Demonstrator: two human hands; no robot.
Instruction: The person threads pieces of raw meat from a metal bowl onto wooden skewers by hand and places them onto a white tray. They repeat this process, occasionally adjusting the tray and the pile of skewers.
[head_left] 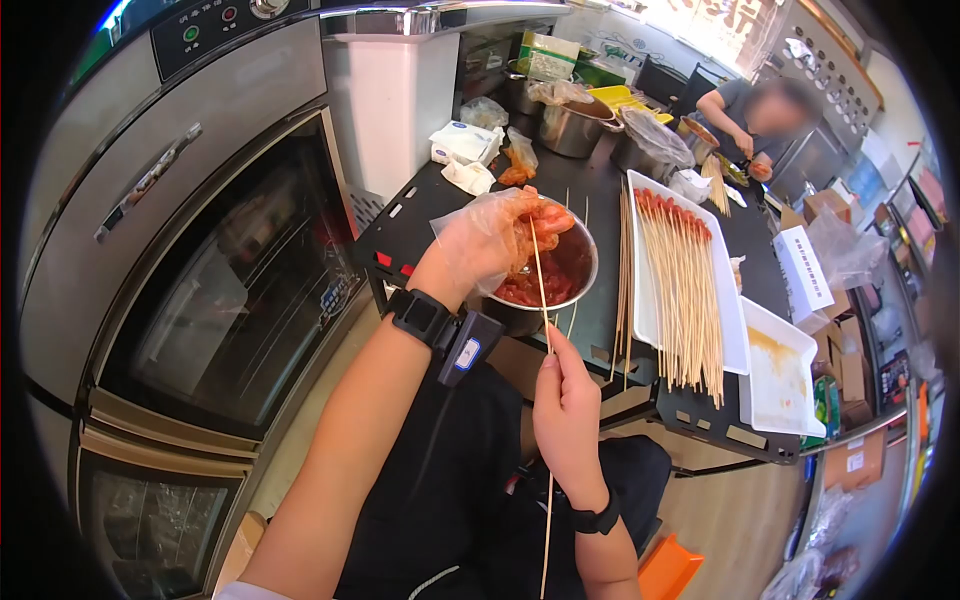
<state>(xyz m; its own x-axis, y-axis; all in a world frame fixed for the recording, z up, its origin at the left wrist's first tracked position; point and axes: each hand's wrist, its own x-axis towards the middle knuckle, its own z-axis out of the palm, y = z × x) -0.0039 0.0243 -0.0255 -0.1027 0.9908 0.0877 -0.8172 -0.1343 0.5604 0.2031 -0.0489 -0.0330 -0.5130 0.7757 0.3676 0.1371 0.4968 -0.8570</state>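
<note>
A long bamboo skewer (548, 480) runs from below my right hand up to my left hand. My right hand (567, 410) is closed round its shaft, thumb on top. Wearing a clear plastic glove smeared red, my left hand (505, 235) is closed at the skewer's upper end, and its fingers hide the tip. Just under the left hand stands a steel pot (590, 290) with raw red meat (545, 285) inside. To the right, a white tray (640, 290) holds many skewers (690, 300) with red meat on their far ends. Bare skewers (622, 290) lie along its left side.
A second white tray (785, 385) with brownish liquid sits at the table's right edge. Behind are a large steel pot (570, 132), tissues (465, 143) and plastic bags. Across the black table (420, 215) another person (735, 110) works with skewers. A glass-door cabinet (230, 290) stands left.
</note>
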